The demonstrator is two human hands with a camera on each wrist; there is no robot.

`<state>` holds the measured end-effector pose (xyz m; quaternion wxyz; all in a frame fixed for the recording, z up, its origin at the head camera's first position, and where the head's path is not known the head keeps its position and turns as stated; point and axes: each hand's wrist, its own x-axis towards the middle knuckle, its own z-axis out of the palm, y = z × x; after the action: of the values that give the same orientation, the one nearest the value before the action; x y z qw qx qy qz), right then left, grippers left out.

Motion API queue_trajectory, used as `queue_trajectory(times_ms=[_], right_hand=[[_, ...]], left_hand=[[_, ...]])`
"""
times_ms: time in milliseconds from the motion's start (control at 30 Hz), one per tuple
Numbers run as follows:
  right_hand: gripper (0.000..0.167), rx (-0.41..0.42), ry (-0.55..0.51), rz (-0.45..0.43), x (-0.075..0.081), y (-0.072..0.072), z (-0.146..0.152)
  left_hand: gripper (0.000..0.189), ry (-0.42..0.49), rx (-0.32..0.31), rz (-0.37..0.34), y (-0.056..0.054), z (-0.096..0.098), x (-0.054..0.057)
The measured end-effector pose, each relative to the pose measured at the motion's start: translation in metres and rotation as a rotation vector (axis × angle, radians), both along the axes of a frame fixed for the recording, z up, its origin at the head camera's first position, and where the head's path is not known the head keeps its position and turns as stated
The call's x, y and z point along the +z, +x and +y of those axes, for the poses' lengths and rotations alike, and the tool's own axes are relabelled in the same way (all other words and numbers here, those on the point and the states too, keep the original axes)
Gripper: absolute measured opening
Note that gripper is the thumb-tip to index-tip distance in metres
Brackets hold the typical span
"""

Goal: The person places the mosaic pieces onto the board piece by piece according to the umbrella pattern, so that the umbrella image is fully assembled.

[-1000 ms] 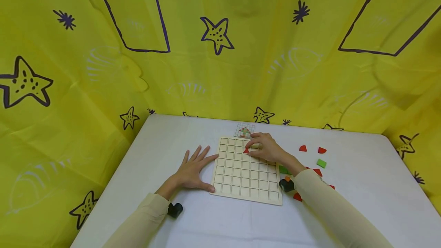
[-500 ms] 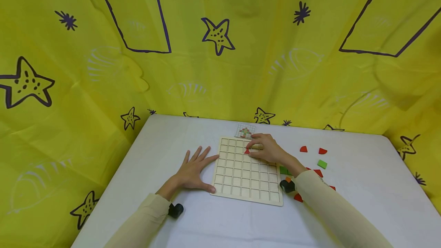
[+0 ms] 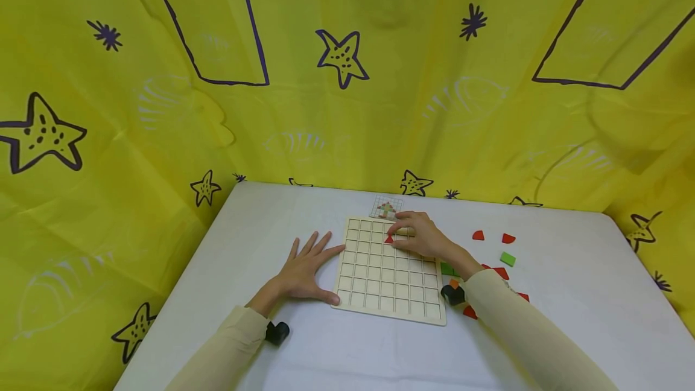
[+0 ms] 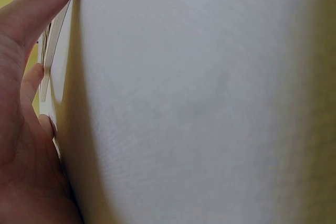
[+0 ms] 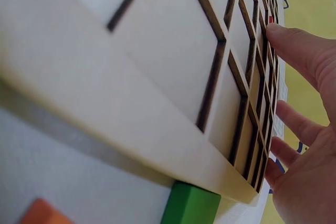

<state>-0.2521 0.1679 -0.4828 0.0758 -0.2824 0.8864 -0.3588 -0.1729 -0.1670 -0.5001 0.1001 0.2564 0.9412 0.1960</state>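
The red piece [image 3: 389, 239] sits over the far part of the gridded board [image 3: 387, 271], between the thumb and forefinger of the right hand [image 3: 426, 237]; whether it lies flat in a cell is hidden by the fingertips. If it is turned or off-centre, it could catch on a raised divider and sit tilted, and a downward push then might flip it. The left hand [image 3: 301, 270] seems to steady the board — thumb and forefinger touch its left edge, fingers spread wide, gripping nothing — so a firm sideways push there could shift the grid. The right hand reaches in from the right, thumb and forefinger nearly closed in a pinch, other fingers over the board's far side. Its wrist camera [image 3: 452, 294] hangs by the orange piece [image 3: 454, 283] and green pieces [image 3: 449, 268], which a careless withdrawal might knock.
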Motion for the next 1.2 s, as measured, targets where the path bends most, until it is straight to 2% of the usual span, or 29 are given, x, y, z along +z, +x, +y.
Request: queue_trajectory(times_ms=[267,467,733,967,1200], right_hand=[[0.033,-0.002,0.004,0.037,0.001,0.003,0.002],[0.039,-0.052,0.038,0.035,0.015,0.008,0.013],[0.040,-0.063,0.090,0.111,0.032,0.013,0.047],[0.046,-0.129,0.066,0.076,0.043,0.023,0.085],[0.049,-0.203,0.064,0.095,0.046,0.035,0.120]], left_hand=[[0.115,0.003,-0.001,0.000,0.000,0.001,0.002],[0.115,0.005,0.004,-0.004,0.001,0.001,0.002],[0.115,0.004,0.010,-0.015,0.002,0.002,0.003],[0.114,0.000,0.013,-0.013,0.003,0.002,0.004],[0.115,-0.003,0.014,-0.020,0.003,0.002,0.003]])
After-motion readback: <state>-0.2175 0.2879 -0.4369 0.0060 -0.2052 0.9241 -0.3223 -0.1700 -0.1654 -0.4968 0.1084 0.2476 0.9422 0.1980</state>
